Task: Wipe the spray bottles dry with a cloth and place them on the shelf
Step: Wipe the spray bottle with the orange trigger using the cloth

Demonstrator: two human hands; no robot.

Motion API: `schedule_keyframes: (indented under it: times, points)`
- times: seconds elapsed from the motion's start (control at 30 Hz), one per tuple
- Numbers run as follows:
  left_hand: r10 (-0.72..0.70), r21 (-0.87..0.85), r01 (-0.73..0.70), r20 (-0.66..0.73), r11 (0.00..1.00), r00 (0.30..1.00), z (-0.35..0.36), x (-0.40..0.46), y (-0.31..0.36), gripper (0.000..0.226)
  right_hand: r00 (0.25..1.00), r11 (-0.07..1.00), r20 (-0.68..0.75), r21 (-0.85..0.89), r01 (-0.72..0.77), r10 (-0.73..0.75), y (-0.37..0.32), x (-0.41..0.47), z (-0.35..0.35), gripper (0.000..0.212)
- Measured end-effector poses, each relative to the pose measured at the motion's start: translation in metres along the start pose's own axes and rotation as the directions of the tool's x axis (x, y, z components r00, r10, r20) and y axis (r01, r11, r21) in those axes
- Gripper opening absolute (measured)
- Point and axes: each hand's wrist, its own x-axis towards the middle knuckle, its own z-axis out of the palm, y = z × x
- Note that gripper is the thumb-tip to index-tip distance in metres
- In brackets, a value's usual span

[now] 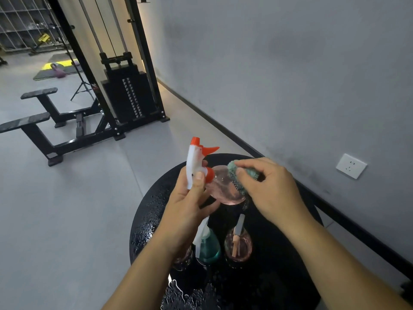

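A grey wall (pixel 279 74) is seen at 1 o'clock, with a white socket (pixel 351 166) at 3 o'clock. A black weight machine (pixel 125 95) is set on the floor (pixel 67 209) at 11 o'clock. A round black counter (pixel 152 211), beaded with water, is seen at 6 o'clock. The left hand (pixel 185 211) is held above it, its fingers (pixel 199 178) curled round the neck of a pink bottle (pixel 223 189) that is tilted, with its white and orange sprayer (pixel 196 162) toward 11 o'clock. A teal cloth (pixel 237 177) is pinched in the fingers of the right hand (pixel 268 189) and pressed against the bottle's body. A teal bottle (pixel 209 247) and another pink bottle (pixel 238 245) are stood on the counter at 6 o'clock, just beside each other.
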Motion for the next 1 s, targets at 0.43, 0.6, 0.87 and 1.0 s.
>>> schedule_keyframes:
  times: [0.43,0.6,0.87,1.0]
  points:
    - [-0.026,-0.201,-0.008,-0.167,0.979,0.986,0.014,0.003,0.001,0.038,0.995,0.995,-0.013,-0.025,0.098,-0.098,-0.006,-0.007,0.004,0.021]
    - [-0.044,-0.181,0.009,-0.19,0.983,0.981,0.017,0.002,-0.002,0.038,0.994,0.993,-0.002,-0.058,0.107,-0.108,-0.005,-0.009,0.004,0.022]
    - [-0.035,-0.149,0.0,-0.231,0.989,0.972,0.027,0.0,-0.003,0.032,0.977,0.972,0.061,-0.103,0.21,-0.204,-0.009,-0.014,0.017,0.025]
    - [-0.05,-0.211,-0.007,-0.266,0.977,0.963,0.023,0.003,0.001,0.032,0.995,0.993,-0.051,-0.078,0.085,-0.089,0.0,-0.004,0.006,0.02]
